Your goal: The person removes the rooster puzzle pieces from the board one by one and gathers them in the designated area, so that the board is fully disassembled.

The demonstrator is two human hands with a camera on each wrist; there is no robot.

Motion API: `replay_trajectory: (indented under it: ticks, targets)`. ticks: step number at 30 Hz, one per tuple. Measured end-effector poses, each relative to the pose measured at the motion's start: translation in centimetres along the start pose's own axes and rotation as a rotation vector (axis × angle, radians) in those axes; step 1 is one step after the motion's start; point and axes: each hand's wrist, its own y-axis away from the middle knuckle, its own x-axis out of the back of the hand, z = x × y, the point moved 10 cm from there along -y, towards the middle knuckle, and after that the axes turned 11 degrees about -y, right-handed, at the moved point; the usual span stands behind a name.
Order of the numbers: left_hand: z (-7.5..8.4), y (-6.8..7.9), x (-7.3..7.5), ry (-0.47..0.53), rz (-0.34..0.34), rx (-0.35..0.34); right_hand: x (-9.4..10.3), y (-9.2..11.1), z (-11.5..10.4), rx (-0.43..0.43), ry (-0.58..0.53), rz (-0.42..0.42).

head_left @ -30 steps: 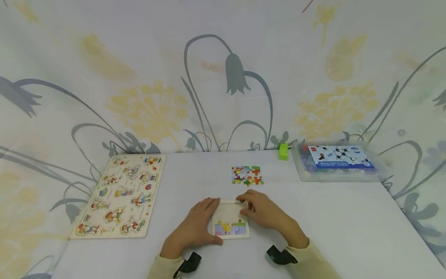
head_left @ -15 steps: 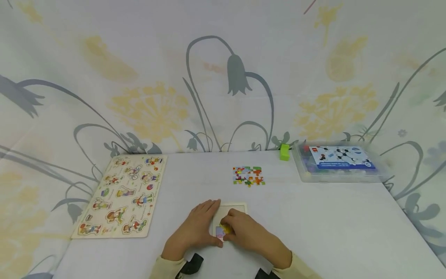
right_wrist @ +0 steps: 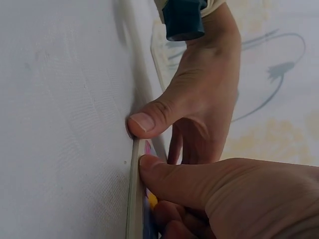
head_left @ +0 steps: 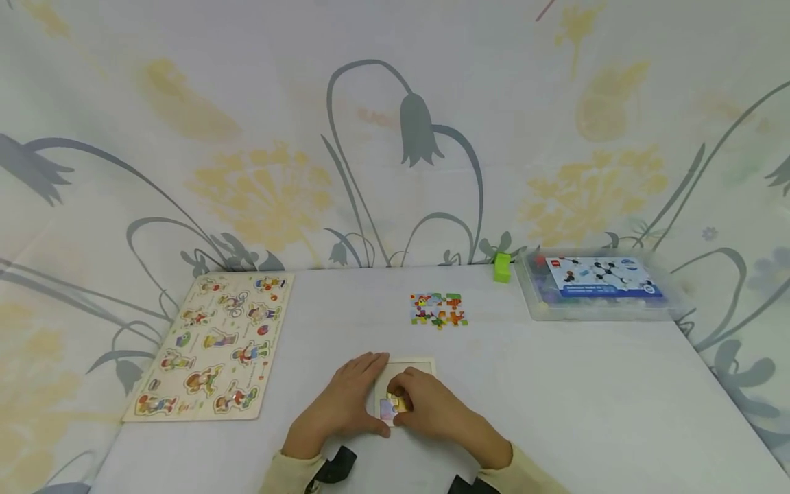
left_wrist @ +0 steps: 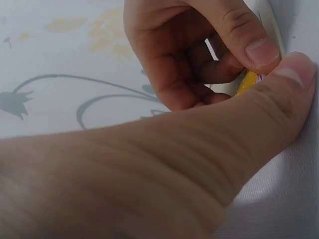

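A small pale wooden puzzle tray (head_left: 415, 361) lies near the front of the table, with lavender and yellow puzzle pieces along its near side. My left hand (head_left: 345, 394) rests at the tray's left edge, fingers extended along the side and thumb at the near left corner. Over the tray, my right hand (head_left: 432, 406) has its thumb and fingers curled round a yellow puzzle piece (head_left: 398, 398), hiding the tray's right part. In the right wrist view, the right thumb (right_wrist: 169, 177) is at the tray's rim (right_wrist: 133, 199), close to the left thumb (right_wrist: 149, 119).
Loosely joined puzzle pieces (head_left: 453, 318) lie beyond the tray. A large wooden board with picture figures (head_left: 210, 357) is at left. At the back right stand a green block (head_left: 502, 268) and a clear plastic box (head_left: 592, 312) with a blue and white label. A floral cloth hangs behind.
My right hand has moved left and toward me from the tray's upper right edge to the pieces inside, pinching a yellow one. The left hand has stayed in place.
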Motion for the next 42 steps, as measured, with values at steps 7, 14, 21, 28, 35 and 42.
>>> replay_trajectory:
  ticks: [7, 14, 21, 28, 35, 42]
  targets:
    - [0.0, 0.0, -0.1, 0.012, 0.003, 0.002, -0.1, 0.1, -0.4, 0.029, 0.061, -0.031]
    - [0.2, 0.1, 0.3, 0.008, 0.02, -0.01, -0.4, 0.1, -0.6, 0.051, 0.138, -0.068]
    - [0.1, 0.1, 0.1, 0.015, 0.014, -0.011, 1.1, -0.2, -0.1, 0.1, 0.041, -0.034]
    - [-0.2, -0.2, -0.3, -0.005, -0.01, 0.015, 6.8, -1.2, 3.0, 0.082, 0.0, 0.193]
    - [-0.2, -0.1, -0.4, -0.002, -0.026, 0.023, 8.2, -2.3, 6.6, -0.072, 0.036, 0.321]
    - [0.0, -0.1, 0.0, -0.005, -0.028, 0.028, 8.6, -2.4, 7.4, -0.138, 0.009, 0.387]
